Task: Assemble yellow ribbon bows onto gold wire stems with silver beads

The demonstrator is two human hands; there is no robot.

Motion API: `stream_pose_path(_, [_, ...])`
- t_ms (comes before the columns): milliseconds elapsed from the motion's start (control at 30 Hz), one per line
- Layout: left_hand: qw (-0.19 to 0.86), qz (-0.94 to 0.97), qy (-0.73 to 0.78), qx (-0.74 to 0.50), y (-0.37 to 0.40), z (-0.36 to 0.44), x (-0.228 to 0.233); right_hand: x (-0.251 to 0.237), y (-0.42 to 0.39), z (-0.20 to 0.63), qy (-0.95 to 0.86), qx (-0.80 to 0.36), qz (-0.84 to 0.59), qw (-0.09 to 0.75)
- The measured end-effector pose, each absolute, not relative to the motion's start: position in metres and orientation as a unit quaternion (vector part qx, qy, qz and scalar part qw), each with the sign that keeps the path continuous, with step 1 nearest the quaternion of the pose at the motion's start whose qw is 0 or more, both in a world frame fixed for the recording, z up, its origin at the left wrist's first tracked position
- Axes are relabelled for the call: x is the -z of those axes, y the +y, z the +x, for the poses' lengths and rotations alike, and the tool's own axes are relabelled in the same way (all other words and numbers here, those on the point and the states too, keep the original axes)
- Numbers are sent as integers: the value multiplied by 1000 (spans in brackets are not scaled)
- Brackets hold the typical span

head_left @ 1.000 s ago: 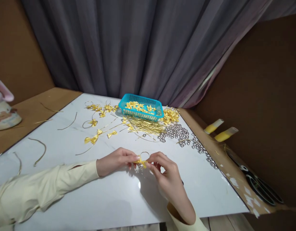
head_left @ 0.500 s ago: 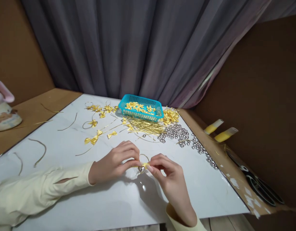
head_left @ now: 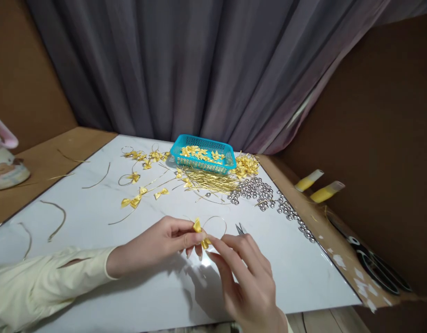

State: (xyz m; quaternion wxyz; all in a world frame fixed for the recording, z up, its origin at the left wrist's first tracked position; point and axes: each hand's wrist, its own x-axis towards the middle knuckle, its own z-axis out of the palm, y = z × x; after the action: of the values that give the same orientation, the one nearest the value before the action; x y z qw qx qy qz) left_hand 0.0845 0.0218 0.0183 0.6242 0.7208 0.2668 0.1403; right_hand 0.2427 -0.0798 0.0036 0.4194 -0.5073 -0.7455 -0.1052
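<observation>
We hold a small yellow satin ribbon bow (head_left: 198, 231) just above the white marble-patterned counter (head_left: 296, 268), near its front edge. Our left hand (head_left: 158, 243) pinches the bow between thumb and fingertips, fingers narrowed tight on it. Our right hand (head_left: 243, 273) comes in from the right with thumb and forefinger closed on the bow's lower part, where a thin gold wire loop (head_left: 215, 221) rises behind it and curves round to the right. Whether a bell hangs on the wire we cannot tell; the fingers cover that spot. We judge the step in hand to be fixing the bow to the looped wire, and the next move likely calls for a firm pinch with the left while the right twists or pulls the wire snug without crushing the ribbon. A small pair of metal snips (head_left: 240, 228) lies just beside the right hand. Farther back stand a turquoise plastic mesh basket (head_left: 203, 159) of yellow bows, a heap of gold wire pieces (head_left: 210, 181), and a scatter of silver round bells (head_left: 258, 190), well apart from the hands.
</observation>
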Motion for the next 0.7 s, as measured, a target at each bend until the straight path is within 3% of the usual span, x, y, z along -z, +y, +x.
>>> stream_pose_path(200, [666,706,222,-91,28,85,-15,-9,-81,245,-738,166,-514,406])
stream_pose_path(400, [480,807,301,-168,15,80,-14,-8,-80,241,-727,233,-524,378])
stream_pose_path(533, [503,807,290,-106,5,79,-21,-9,-82,238,-742,228,-518,359])
stream_pose_path(700, [499,807,293,-120,4,81,-22,-7,-81,235,-739,210,-520,374])
